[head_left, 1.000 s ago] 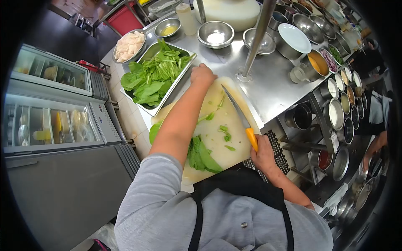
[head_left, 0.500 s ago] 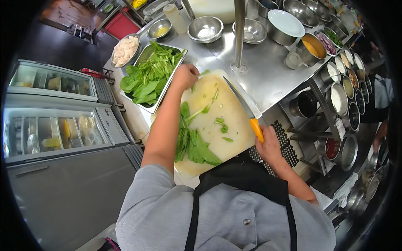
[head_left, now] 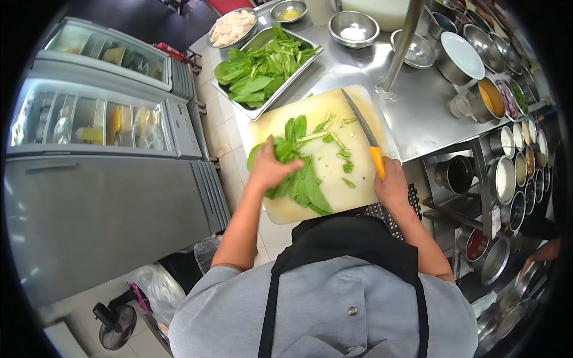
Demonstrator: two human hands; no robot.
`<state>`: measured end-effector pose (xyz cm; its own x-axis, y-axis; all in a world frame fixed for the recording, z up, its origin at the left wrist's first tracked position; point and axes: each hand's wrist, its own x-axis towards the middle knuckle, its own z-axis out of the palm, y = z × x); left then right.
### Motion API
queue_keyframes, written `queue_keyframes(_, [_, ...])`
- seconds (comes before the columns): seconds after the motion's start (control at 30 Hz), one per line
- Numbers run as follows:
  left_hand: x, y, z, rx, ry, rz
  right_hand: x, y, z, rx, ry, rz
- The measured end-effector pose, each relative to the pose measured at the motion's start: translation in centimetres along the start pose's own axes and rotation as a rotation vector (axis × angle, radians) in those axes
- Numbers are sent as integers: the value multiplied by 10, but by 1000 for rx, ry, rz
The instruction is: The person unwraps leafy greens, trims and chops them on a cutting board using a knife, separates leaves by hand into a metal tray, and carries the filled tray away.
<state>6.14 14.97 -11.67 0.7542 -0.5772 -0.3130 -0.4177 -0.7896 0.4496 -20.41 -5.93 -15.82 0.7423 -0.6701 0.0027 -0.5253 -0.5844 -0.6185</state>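
Note:
My left hand (head_left: 274, 170) lies over a bunch of leafy greens (head_left: 310, 191) on the left part of the cutting board (head_left: 370, 110). Its thumb and fingers are spread apart, and some leaves are hidden beneath them. At the board's right side, my right hand (head_left: 391, 186) grips the yellow-orange handle of a kitchen knife (head_left: 361, 118). The blade lies low along the board, tip pointing away from me. Between the knife and the bunch are loose cut stems and leaf scraps (head_left: 343, 154).
Beyond the board's far left stands a metal tray (head_left: 313, 56) heaped with cut greens (head_left: 259, 68). Metal bowls (head_left: 353, 28) and a vertical post (head_left: 403, 48) are at the back. Several food containers (head_left: 506, 179) line the right; glass-topped freezers (head_left: 95, 119) stand left.
My left hand has come back from the board's far edge onto the bunch of greens. More stem scraps lie mid-board. The knife stays in my right hand; the view has shifted.

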Motion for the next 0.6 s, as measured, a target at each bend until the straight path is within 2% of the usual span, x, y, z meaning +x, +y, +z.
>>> queue_keyframes(0.03, [-20,22,6,-8,8,-13,0,3,2,-12,15,-20])
queue_keyframes(0.07, [-38,49,11,226,-33,-37,2,5,3,-25,36,-40])
queue_keyframes(0.13, [-55,63,21,458,-75,-63,1,5,2,-36,20,-46])
queue_keyframes(0.2, [-51,58,29,167,-82,-88,7,5,0,-44,27,-55])
queue_keyframes(0.23, [-47,45,39,58,89,-19,7,6,0,-44,22,-53])
queue_keyframes(0.27, [-39,30,45,59,93,-17,4,7,0,-45,9,-48])
queue_keyframes(0.33, [-26,21,27,-132,106,-94,3,7,1,-44,19,-55])
queue_keyframes(0.37, [-25,20,14,-205,210,-71,4,7,1,-45,26,-58])
queue_keyframes(0.4, [-15,17,-2,-236,192,-166,5,7,2,-43,36,-54])
queue_keyframes(0.43, [5,-5,-7,-380,287,-80,5,7,1,-41,40,-64])
queue_keyframes(0.47, [8,24,-46,-537,273,-34,3,7,1,-42,40,-72])
queue_keyframes(0.5, [32,19,-64,-633,247,94,2,7,0,-46,43,-65])
queue_keyframes(0.53, [68,-1,-66,-563,358,89,3,5,0,-44,43,-63])
queue_keyframes(0.6, [112,22,-93,-651,460,67,4,5,1,-45,42,-51])
